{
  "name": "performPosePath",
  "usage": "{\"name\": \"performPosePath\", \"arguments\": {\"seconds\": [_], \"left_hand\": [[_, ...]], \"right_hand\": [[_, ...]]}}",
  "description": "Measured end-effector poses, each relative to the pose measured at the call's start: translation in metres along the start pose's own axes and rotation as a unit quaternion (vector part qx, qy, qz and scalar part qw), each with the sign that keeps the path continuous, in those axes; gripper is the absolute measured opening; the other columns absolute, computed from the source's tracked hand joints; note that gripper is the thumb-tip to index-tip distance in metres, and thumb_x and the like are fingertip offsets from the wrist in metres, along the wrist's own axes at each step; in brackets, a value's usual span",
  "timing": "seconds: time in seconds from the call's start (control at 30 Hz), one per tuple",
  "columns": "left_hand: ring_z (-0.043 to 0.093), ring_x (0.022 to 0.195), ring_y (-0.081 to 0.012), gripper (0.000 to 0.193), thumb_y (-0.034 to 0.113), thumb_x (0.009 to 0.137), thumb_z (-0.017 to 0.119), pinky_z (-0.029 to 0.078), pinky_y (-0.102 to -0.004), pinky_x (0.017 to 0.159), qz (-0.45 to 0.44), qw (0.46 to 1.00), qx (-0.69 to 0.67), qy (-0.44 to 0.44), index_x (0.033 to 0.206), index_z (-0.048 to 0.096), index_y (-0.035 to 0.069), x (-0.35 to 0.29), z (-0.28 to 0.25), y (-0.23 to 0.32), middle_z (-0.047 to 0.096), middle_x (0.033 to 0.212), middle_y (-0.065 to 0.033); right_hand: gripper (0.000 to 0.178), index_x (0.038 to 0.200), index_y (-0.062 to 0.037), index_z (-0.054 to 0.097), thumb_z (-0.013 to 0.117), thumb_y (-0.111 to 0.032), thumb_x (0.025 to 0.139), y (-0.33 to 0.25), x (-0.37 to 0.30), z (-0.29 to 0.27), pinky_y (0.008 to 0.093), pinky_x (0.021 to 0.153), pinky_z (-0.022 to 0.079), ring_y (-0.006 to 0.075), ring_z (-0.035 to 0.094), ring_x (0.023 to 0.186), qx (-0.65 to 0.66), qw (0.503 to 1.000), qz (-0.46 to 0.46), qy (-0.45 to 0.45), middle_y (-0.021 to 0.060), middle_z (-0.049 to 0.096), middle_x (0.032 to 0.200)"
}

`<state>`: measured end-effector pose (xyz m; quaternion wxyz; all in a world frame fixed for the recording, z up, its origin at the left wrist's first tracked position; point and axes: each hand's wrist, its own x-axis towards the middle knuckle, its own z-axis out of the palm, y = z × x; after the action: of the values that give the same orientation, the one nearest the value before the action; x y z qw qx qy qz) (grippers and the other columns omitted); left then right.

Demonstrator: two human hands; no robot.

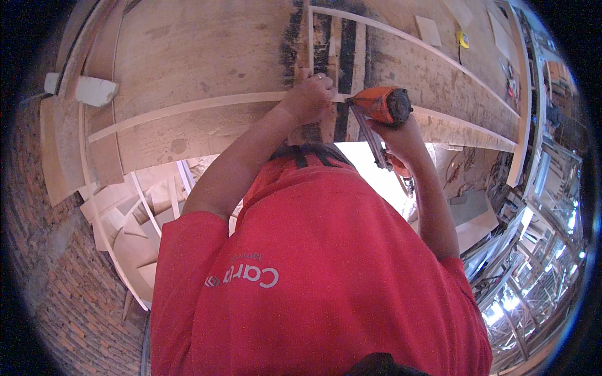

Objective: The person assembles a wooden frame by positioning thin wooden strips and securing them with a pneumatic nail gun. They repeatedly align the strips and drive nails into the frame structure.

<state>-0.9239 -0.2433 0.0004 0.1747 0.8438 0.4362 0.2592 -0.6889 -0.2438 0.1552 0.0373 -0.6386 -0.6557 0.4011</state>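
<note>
1 orange nailer (375,100) gripped in R hand (400,138); L hand (310,99) curled on wd strip (219,100), can't tell if pinching.

The nail gun (379,103) looks smooth plastic, the strips (232,99) matt bare wood, the tabletop (200,50) scuffed wood.

Long pale flat wooden strip (188,108) lies across near part of broad brown wooden worktop (188,44). Left hand (309,98) over strip; right hand (401,136), around orange-and-black nail gun (379,104), to its right. Second narrow pale wooden strip (401,39) beyond, toward right. Behind that: small pale rectangular board (428,31), then yellow tape measure (463,40) to board's right.
</note>
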Motion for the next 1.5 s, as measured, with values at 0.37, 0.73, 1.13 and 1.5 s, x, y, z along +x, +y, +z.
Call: {"name": "performPosePath", "arguments": {"seconds": [0.37, 0.73, 1.13, 1.5], "left_hand": [[0.064, 0.106, -0.0304, 0.025, 0.032, 0.082, 0.074, 0.038, -0.0559, 0.093, -0.021, 0.998, 0.035, -0.051, 0.101, 0.072, 0.015, -0.001, 0.003, -0.002, 0.067, 0.102, -0.0074], [0.062, 0.108, -0.0331, 0.027, 0.022, 0.078, 0.078, 0.050, -0.0456, 0.097, -0.034, 0.998, 0.028, -0.055, 0.099, 0.072, 0.006, 0.002, -0.008, 0.006, 0.065, 0.104, -0.0118], [0.063, 0.107, -0.0265, 0.033, 0.022, 0.078, 0.080, 0.042, -0.0500, 0.102, -0.101, 0.991, 0.010, 0.086, 0.108, 0.073, 0.013, -0.053, -0.032, -0.006, 0.066, 0.103, -0.0057], [0.064, 0.103, -0.0246, 0.020, 0.025, 0.081, 0.076, 0.044, -0.0473, 0.090, -0.081, 0.994, 0.021, 0.066, 0.097, 0.073, 0.013, -0.037, -0.026, -0.003, 0.066, 0.100, -0.0038]], "right_hand": [[0.039, 0.119, -0.0039, 0.072, 0.083, -0.021, 0.086, -0.021, -0.006, 0.003, 0.0365, 0.083, 0.056, 0.0217, 0.072, 0.094, 0.069, 0.997, 0.037, -0.019, 0.0102, 0.077, 0.102], [0.037, 0.118, -0.0038, 0.072, 0.081, -0.022, 0.087, -0.043, -0.013, -0.001, 0.0370, 0.085, 0.055, 0.0225, 0.072, 0.096, 0.048, 0.997, 0.048, -0.026, 0.0103, 0.076, 0.104], [0.038, 0.119, -0.0064, 0.072, 0.084, -0.023, 0.086, -0.004, -0.018, 0.006, 0.0323, 0.062, 0.053, 0.0147, 0.066, 0.072, 0.110, 0.993, -0.001, 0.048, 0.0022, 0.071, 0.088], [0.038, 0.119, -0.0064, 0.073, 0.084, -0.024, 0.087, -0.005, -0.029, 0.003, 0.0323, 0.063, 0.053, 0.0143, 0.066, 0.073, 0.072, 0.995, 0.001, 0.063, 0.0037, 0.072, 0.088]]}}
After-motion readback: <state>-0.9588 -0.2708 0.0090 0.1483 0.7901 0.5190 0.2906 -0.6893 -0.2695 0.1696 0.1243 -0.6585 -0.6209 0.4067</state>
